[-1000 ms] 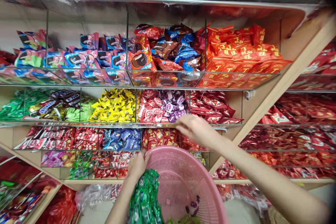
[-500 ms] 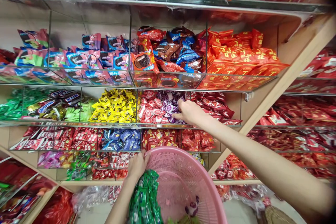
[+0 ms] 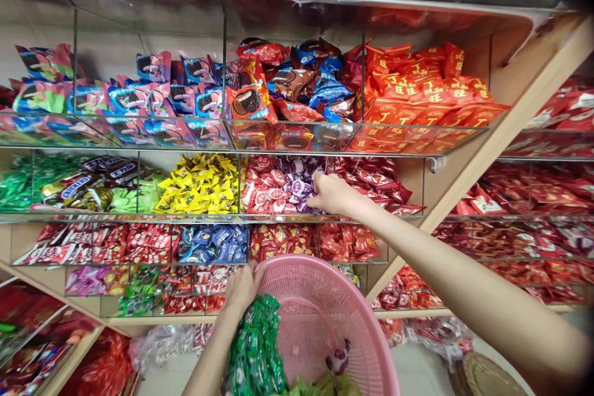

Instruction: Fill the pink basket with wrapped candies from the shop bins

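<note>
My left hand (image 3: 242, 288) grips the rim of a pink plastic basket (image 3: 374, 328). Inside it are green-wrapped candies (image 3: 257, 346) in a heap on the left, one purple-and-white wrapped candy (image 3: 338, 357) and some olive-green wrappers (image 3: 320, 387) at the bottom. Over in the middle shelf, my right hand (image 3: 331, 193) has its fingers curled among purple-wrapped candies (image 3: 301, 187); its fingertips are partly hidden. Red-and-white wrapped candies (image 3: 266, 189) lie just left of the purple ones, in the same compartment. Dark red packets (image 3: 380, 182) lie to the right of that hand.
Clear dividers and front panels (image 3: 223, 218) edge the shelves. Yellow-wrapped candies (image 3: 202, 185) and Snickers bars (image 3: 77, 187) fill compartments to the left. Above are Oreo packs (image 3: 250, 102) and orange-red packets (image 3: 417, 96). A slanted wooden panel (image 3: 505, 142) stands at right.
My right hand has stayed at the purple candies, its thumb and fingers drawn closer together. The view has shifted slightly; the left hand still holds the basket.
</note>
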`<state>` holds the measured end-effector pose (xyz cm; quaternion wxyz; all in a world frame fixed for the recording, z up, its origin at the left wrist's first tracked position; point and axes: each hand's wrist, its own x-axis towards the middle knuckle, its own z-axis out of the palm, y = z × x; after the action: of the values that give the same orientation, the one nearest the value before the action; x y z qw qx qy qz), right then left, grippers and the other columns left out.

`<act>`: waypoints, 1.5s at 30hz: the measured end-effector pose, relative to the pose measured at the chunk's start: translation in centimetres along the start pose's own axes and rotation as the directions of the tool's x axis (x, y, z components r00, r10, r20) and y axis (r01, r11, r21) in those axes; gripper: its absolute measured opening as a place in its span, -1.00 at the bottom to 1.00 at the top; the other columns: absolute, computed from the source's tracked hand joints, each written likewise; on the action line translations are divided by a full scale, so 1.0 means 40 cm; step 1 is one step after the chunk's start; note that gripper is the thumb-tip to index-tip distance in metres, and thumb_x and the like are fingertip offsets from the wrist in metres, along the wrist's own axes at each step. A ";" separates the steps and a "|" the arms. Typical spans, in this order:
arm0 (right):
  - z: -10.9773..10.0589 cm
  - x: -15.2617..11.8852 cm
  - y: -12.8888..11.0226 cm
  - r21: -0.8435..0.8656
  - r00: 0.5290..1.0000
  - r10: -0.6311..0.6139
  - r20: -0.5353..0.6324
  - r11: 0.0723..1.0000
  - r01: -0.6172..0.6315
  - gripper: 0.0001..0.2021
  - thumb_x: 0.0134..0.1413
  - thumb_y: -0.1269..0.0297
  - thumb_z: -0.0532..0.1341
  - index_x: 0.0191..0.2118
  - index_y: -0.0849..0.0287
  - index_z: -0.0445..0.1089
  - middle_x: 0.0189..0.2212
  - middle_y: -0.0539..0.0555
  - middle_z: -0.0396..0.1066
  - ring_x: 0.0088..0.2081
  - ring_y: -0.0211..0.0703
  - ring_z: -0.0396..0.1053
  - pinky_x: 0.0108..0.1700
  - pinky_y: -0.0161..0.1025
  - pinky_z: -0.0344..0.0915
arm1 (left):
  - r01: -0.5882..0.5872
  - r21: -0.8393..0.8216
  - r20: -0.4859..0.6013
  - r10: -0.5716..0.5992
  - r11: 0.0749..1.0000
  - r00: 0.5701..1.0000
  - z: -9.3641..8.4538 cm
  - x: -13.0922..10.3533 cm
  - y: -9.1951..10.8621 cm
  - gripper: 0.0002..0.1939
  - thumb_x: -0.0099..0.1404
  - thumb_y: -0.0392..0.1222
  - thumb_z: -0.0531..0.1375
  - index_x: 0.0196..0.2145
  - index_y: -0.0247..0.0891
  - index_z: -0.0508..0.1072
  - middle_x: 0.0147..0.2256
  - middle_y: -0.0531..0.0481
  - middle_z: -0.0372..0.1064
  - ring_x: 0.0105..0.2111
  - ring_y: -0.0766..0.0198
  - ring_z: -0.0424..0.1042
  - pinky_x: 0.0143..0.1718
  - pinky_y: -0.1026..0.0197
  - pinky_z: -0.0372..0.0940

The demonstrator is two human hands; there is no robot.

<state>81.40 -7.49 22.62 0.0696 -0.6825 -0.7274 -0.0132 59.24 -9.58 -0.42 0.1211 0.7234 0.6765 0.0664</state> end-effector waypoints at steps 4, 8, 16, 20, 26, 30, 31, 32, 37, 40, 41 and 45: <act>-0.022 -0.028 0.018 0.056 0.999 -0.038 -0.010 0.998 0.039 -0.79 -0.13 0.27 0.23 -0.31 0.21 0.30 -0.43 0.07 0.37 -0.39 -0.17 0.33 -0.43 -0.31 0.11 | 0.005 -0.002 -0.004 -0.005 1.000 1.000 -0.001 0.000 0.002 -0.47 0.33 0.17 -0.20 -0.11 -0.17 0.39 -0.24 -0.19 0.48 -0.19 0.06 0.46 -0.24 0.18 0.21; -0.026 -0.062 0.047 0.233 0.990 -0.131 0.057 0.966 0.114 -0.86 -0.16 0.31 0.21 -0.44 0.16 0.22 -0.60 -0.07 0.25 -0.54 -0.30 0.19 -0.51 -0.34 0.05 | 0.009 0.004 0.003 -0.009 1.000 1.000 -0.003 -0.001 0.004 -0.45 0.32 0.19 -0.21 -0.09 -0.16 0.39 -0.24 -0.20 0.48 -0.20 0.05 0.45 -0.24 0.17 0.21; 0.038 -0.144 0.087 0.578 0.851 -0.461 0.252 0.777 0.250 -0.80 -0.13 0.28 0.24 -0.36 0.18 0.22 -0.48 -0.07 0.28 -0.49 -0.35 0.17 -0.49 -0.39 0.05 | 0.008 0.033 0.005 -0.009 0.999 1.000 -0.001 0.001 0.004 -0.42 0.31 0.22 -0.24 -0.12 -0.14 0.40 -0.25 -0.19 0.47 -0.22 0.05 0.46 -0.27 0.17 0.21; 0.214 -0.207 0.102 0.595 0.676 -0.552 0.488 0.777 0.205 -0.71 -0.15 0.17 0.28 -0.30 0.21 0.29 -0.38 -0.03 0.35 -0.42 -0.31 0.24 -0.48 -0.40 0.06 | 0.011 0.028 0.008 -0.012 1.000 1.000 -0.004 -0.001 0.007 -0.45 0.31 0.21 -0.22 -0.12 -0.12 0.40 -0.24 -0.18 0.48 -0.22 0.04 0.46 -0.27 0.17 0.21; 0.473 -0.271 0.125 0.345 0.597 -0.480 0.643 0.877 0.334 -0.67 -0.17 0.20 0.30 -0.22 0.19 0.34 -0.33 0.05 0.41 -0.33 -0.13 0.34 -0.45 -0.33 0.09 | 0.008 0.029 0.011 -0.008 1.000 1.000 -0.010 -0.006 0.013 -0.49 0.33 0.16 -0.21 -0.12 -0.13 0.39 -0.25 -0.17 0.48 -0.21 0.06 0.46 -0.24 0.17 0.21; 0.538 -0.296 0.128 0.204 0.591 -0.488 0.642 0.852 0.482 -0.69 -0.18 0.34 0.30 -0.21 0.20 0.36 -0.25 0.14 0.44 -0.19 0.02 0.37 -0.31 -0.24 0.17 | 0.023 0.030 0.020 -0.024 0.999 1.000 -0.008 -0.003 0.014 -0.49 0.33 0.16 -0.21 -0.12 -0.13 0.39 -0.23 -0.17 0.48 -0.20 0.06 0.46 -0.24 0.17 0.21; 0.544 -0.301 0.126 0.187 0.595 -0.496 0.633 0.843 0.504 -0.71 -0.17 0.38 0.29 -0.21 0.20 0.36 -0.24 0.15 0.44 -0.15 0.04 0.37 -0.27 -0.22 0.19 | 0.024 0.030 0.020 -0.025 0.999 0.999 -0.007 -0.003 0.013 -0.49 0.33 0.17 -0.21 -0.11 -0.13 0.39 -0.23 -0.17 0.48 -0.20 0.06 0.46 -0.24 0.17 0.21; 0.546 -0.305 0.122 0.173 0.597 -0.499 0.628 0.838 0.518 -0.71 -0.17 0.41 0.29 -0.21 0.20 0.37 -0.23 0.16 0.44 -0.12 0.05 0.36 -0.24 -0.20 0.20 | 0.024 0.031 0.017 -0.024 0.999 1.000 -0.006 -0.003 0.012 -0.49 0.33 0.17 -0.20 -0.11 -0.12 0.39 -0.23 -0.17 0.48 -0.20 0.06 0.46 -0.23 0.17 0.21; 0.447 -0.291 0.092 0.179 0.616 -0.530 0.583 0.823 0.538 -0.72 -0.13 0.30 0.29 -0.21 0.21 0.38 -0.16 0.20 0.41 -0.08 0.07 0.33 -0.15 -0.13 0.23 | 0.030 0.019 0.012 -0.030 0.999 0.999 -0.008 -0.004 0.011 -0.50 0.33 0.17 -0.20 -0.11 -0.12 0.39 -0.24 -0.16 0.48 -0.20 0.06 0.46 -0.23 0.17 0.21; 0.301 -0.249 0.075 0.246 0.708 -0.626 0.326 0.780 0.576 -0.87 0.09 0.30 0.13 -0.25 0.19 0.37 -0.23 0.12 0.42 -0.18 -0.14 0.34 -0.16 -0.24 0.20 | 0.030 -0.004 0.016 -0.030 1.000 0.999 -0.010 -0.005 0.012 -0.50 0.34 0.15 -0.20 -0.10 -0.13 0.39 -0.23 -0.17 0.48 -0.19 0.06 0.46 -0.23 0.18 0.22; 0.246 -0.231 0.071 0.238 0.745 -0.627 0.229 0.778 0.582 -0.84 0.16 0.33 0.05 -0.28 0.18 0.36 -0.28 0.09 0.42 -0.24 -0.20 0.34 -0.20 -0.27 0.19 | 0.032 -0.005 0.016 -0.032 0.999 0.999 -0.011 -0.006 0.013 -0.50 0.34 0.15 -0.19 -0.09 -0.14 0.39 -0.23 -0.18 0.48 -0.19 0.05 0.46 -0.23 0.17 0.22; 0.069 -0.141 0.058 -0.014 0.855 -0.510 -0.099 0.859 0.511 -0.78 0.23 0.35 -0.06 -0.26 0.19 0.32 -0.30 0.12 0.40 -0.24 -0.17 0.30 -0.19 -0.26 0.15 | 0.033 0.004 0.015 -0.033 0.999 0.999 -0.009 -0.006 0.011 -0.50 0.34 0.14 -0.19 -0.08 -0.15 0.38 -0.23 -0.20 0.48 -0.18 0.02 0.45 -0.22 0.13 0.23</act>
<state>83.82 -12.59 19.06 0.1039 -0.4633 -0.8780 -0.0602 59.55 -9.80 0.05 0.1257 0.7128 0.6876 0.0579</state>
